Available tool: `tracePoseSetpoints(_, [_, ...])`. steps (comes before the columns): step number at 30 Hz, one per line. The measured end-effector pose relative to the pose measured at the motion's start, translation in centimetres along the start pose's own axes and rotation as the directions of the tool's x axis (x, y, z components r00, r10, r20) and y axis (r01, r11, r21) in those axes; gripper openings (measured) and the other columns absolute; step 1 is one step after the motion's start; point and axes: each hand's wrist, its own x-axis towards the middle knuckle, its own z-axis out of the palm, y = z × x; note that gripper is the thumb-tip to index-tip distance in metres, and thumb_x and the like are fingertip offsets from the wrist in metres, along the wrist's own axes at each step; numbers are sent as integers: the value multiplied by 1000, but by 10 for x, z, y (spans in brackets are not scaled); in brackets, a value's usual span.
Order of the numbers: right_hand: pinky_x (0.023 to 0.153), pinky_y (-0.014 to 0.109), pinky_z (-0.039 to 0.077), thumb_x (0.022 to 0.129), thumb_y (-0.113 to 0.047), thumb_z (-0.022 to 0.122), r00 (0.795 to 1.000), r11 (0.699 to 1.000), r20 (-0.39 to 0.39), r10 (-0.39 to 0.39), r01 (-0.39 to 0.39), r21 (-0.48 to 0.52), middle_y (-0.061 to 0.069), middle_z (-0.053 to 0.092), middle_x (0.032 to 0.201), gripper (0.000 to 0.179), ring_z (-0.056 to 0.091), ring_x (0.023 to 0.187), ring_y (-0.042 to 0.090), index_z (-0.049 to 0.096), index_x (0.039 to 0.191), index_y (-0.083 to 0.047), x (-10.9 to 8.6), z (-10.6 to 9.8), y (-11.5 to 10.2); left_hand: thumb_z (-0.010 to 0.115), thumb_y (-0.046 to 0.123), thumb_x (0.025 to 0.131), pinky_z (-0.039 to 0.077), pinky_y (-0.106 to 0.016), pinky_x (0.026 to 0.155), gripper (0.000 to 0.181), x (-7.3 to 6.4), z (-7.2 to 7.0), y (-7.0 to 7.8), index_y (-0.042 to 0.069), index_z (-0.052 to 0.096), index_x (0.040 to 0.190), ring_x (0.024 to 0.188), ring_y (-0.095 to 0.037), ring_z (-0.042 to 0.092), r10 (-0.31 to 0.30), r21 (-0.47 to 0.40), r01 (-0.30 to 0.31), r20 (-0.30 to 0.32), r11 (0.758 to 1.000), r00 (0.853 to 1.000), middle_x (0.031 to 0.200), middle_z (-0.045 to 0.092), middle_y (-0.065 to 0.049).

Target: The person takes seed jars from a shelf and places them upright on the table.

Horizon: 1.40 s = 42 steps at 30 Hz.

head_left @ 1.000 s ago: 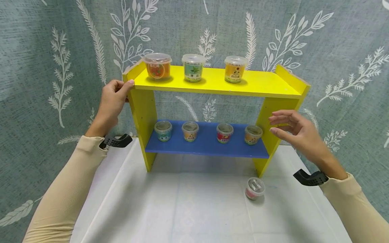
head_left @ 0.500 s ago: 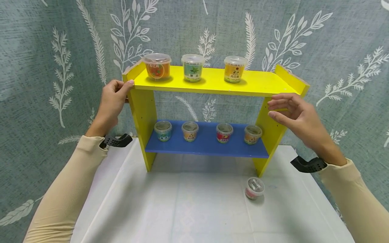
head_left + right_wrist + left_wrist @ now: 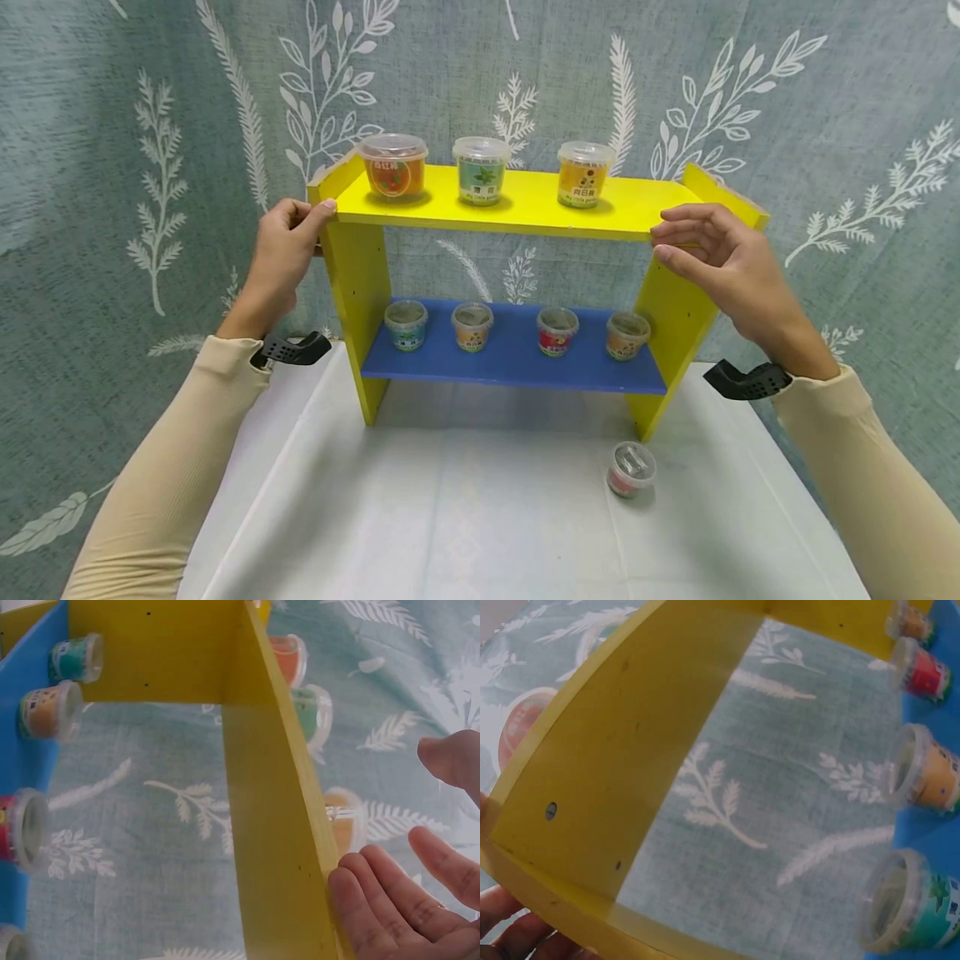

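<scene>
A yellow shelf rack with a blue lower board stands in the middle of the head view. At its upper left corner my left hand grips the end of the top board, thumb on the front edge. In the left wrist view, that hand's fingers lie along the yellow outer side. My right hand is at the right end of the top board with nothing in it, fingers loosely bent and thumb apart. In the right wrist view its fingertips are at the board's edge; contact is hard to tell.
Atop the rack are an orange tub, a green cup and a yellow cup, all lidded. Several smaller cups line the blue board. A pink-labelled cup sits on the white tablecloth, before a leaf-patterned curtain.
My right hand has risen and shifted slightly left, from beside the right side panel to the front edge of the top board. The left hand keeps its hold on the corner.
</scene>
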Motion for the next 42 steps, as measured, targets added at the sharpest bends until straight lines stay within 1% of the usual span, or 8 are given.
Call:
tracePoseSetpoints(4, [91, 18, 51, 97, -7, 71, 1000, 1000, -15, 17, -17, -22, 16, 62, 128, 45, 63, 113, 23, 55, 139, -2, 9, 3, -2, 60, 49, 101, 50, -25, 79, 39, -1, 0, 0, 11, 55, 108, 88, -15, 60, 0, 0, 0, 4, 1000, 1000, 103, 56, -3])
tracePoseSetpoints(9, [89, 18, 51, 97, -13, 73, 999, 992, -38, 33, -37, -118, 14, 63, 129, 44, 62, 113, 22, 58, 138, -11, 20, 6, -6, 60, 51, 101, 49, -25, 79, 40, -1, 0, 2, 12, 55, 108, 90, -15, 58, -17, 6, 17, 5, 1000, 1000, 103, 56, -3])
tracePoseSetpoints(15, [88, 18, 53, 96, -10, 74, 999, 998, -48, 15, -18, -60, 14, 63, 127, 43, 62, 113, 24, 59, 136, -9, 35, 7, -9, 60, 53, 100, 49, -26, 81, 42, -2, -1, 4, 12, 55, 108, 91, -16, 57, -20, 16, 21, -6, 1000, 1000, 103, 55, -3])
tracePoseSetpoints(17, [88, 18, 53, 96, -12, 74, 998, 997, -56, 18, -22, -77, 13, 63, 127, 43, 62, 113, 24, 59, 136, -9, 40, 6, -10, 61, 53, 100, 49, -27, 81, 42, -2, 0, 4, 12, 55, 108, 90, -16, 57, -15, 14, 15, -4, 1000, 1000, 102, 55, -3])
tracePoseSetpoints(25, [95, 20, 49, 97, -31, 73, 991, 971, -69, 115, -127, -201, 6, 60, 133, 54, 56, 126, 22, 53, 144, -16, 63, 7, -11, 60, 51, 101, 48, -28, 81, 40, -2, 0, 3, 12, 55, 109, 91, -17, 56, -2, 6, 2, -1, 1000, 1000, 103, 55, -3])
tracePoseSetpoints(29, [106, 36, 44, 96, -36, 74, 985, 965, -66, 157, -167, -201, 6, 58, 134, 60, 54, 126, 23, 50, 147, -17, 74, 7, -10, 59, 52, 101, 48, -28, 82, 40, -2, 0, 1, 13, 55, 110, 92, -17, 58, -10, 24, 9, 9, 1000, 1000, 106, 56, -3])
tracePoseSetpoints(32, [109, 46, 42, 95, -39, 74, 981, 962, -55, 188, -195, -191, 7, 55, 137, 64, 54, 126, 24, 48, 150, -17, 82, 8, -9, 59, 53, 101, 48, -29, 83, 42, -2, 1, 1, 13, 55, 110, 92, -17, 59, -15, 31, 15, 3, 999, 1000, 106, 56, -3])
tracePoseSetpoints(42, [112, 47, 41, 94, -51, 71, 950, 925, 25, 311, -296, -237, 16, 43, 155, 85, 55, 132, 36, 33, 160, -14, 98, 8, -12, 58, 54, 101, 49, -27, 82, 43, -4, 1, 2, 12, 55, 111, 93, -15, 60, 0, 39, 0, 0, 999, 1000, 108, 56, -3])
